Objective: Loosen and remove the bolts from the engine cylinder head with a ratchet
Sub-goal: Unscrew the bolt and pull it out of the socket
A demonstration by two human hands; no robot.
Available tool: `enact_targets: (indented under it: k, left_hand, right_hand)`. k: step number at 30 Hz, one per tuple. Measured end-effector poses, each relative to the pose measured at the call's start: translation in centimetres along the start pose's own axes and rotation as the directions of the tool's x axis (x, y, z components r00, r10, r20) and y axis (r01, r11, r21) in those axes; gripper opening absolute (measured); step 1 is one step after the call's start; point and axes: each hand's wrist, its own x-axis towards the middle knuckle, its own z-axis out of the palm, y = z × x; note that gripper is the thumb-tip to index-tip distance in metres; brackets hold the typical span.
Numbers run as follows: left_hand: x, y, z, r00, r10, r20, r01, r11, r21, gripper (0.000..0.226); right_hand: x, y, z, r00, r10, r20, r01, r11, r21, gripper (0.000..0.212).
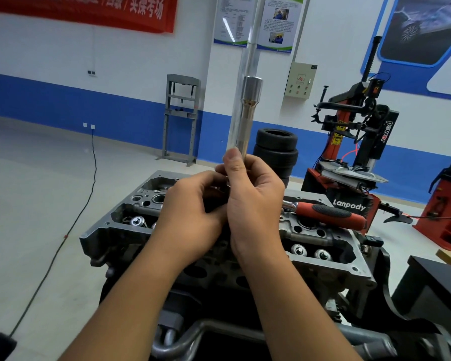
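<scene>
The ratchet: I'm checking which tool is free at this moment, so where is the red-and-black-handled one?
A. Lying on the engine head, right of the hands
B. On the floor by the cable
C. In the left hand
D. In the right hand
A: the ratchet lies untouched on the engine head, while the right hand holds an upright metal bar.

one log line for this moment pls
right hand: grips socket extension upright | left hand: at its base | ratchet: lying on cylinder head
</scene>
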Motion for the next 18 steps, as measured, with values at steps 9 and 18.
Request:
enact_targets:
  k: [9,18]
  left_hand:
    - [0.00,0.12,-0.36,0.991,0.017,0.130,-0.008,0.997,-0.071,0.036]
    - [-0.09,0.17,-0.25,0.994,-0.013,0.105,0.017,0.999,-0.034,0.033]
  right_hand:
    - [-0.09,0.06,-0.14,1.000,-0.022,-0.016,0.022,0.999,-0.039,0.017]
    - [-0.14,0.17,-0.01,0.999,-0.045,-0.015,0.043,0.993,-0.109,0.022]
